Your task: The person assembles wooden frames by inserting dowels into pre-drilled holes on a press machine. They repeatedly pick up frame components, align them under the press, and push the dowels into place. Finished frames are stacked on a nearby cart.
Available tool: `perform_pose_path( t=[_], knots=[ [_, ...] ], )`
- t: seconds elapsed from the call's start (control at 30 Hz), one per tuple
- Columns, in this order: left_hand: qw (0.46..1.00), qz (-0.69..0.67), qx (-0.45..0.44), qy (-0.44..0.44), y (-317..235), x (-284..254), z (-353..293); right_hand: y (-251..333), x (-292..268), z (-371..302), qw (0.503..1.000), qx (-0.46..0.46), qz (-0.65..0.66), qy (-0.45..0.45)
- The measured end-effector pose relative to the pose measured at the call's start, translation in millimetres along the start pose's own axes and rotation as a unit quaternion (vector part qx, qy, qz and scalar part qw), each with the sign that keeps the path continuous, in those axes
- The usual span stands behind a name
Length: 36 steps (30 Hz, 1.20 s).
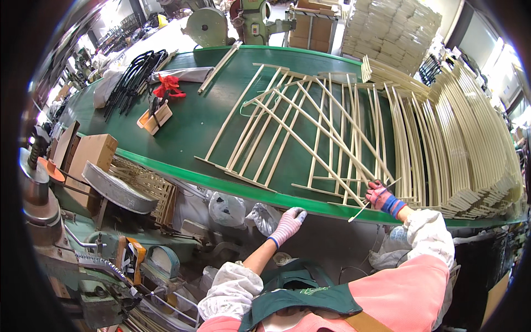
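My right hand (383, 199), in a red and blue striped glove, is closed round the near end of a cream ladder-like frame (326, 128). That frame lies slanted across the belt, on top of other frames, its far end pointing up and left. My left hand (287, 227), in a pink striped glove with grey fingertips, hangs in front of the green table edge. Its fingers are curled together and nothing shows in them. To the left of the slanted frame, more cream frames (269, 126) lie flat and overlapping.
A dense row of cream frames (470, 133) leans at the right. Farther left on the green belt (188, 124) are black bent rods (135, 77), a red cloth (168, 87) and a small wooden block (155, 118). Machinery (99, 271) and a cardboard box (91, 160) stand left of me.
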<state>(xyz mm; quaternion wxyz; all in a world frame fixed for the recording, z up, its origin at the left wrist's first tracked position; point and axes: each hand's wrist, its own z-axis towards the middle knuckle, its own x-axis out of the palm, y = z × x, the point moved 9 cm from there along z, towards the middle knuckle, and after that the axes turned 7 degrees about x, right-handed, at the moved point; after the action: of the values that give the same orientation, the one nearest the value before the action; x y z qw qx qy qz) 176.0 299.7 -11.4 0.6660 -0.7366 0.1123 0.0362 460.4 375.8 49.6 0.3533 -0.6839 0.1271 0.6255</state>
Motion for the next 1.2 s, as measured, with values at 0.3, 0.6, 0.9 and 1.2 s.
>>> perform_pose_path(
  t=[0.3, 0.6, 0.9, 1.2],
  knots=[
    [0.934, 0.225, 0.228, -0.161, -118, -46, 11, -49, -379, 83, 0.863, 0.009, 0.260, -0.433],
    [0.703, 0.390, 0.354, -0.478, -289, -128, -91, -216, -489, 75, 0.636, -0.071, 0.736, -0.223],
    [0.648, 0.389, 0.339, -0.561, -298, -163, -212, -87, -502, 139, 0.738, -0.049, 0.591, -0.322],
    [0.808, 0.231, 0.231, -0.490, -189, -128, -347, 329, -370, 192, 0.808, -0.143, 0.540, 0.185]
  ],
)
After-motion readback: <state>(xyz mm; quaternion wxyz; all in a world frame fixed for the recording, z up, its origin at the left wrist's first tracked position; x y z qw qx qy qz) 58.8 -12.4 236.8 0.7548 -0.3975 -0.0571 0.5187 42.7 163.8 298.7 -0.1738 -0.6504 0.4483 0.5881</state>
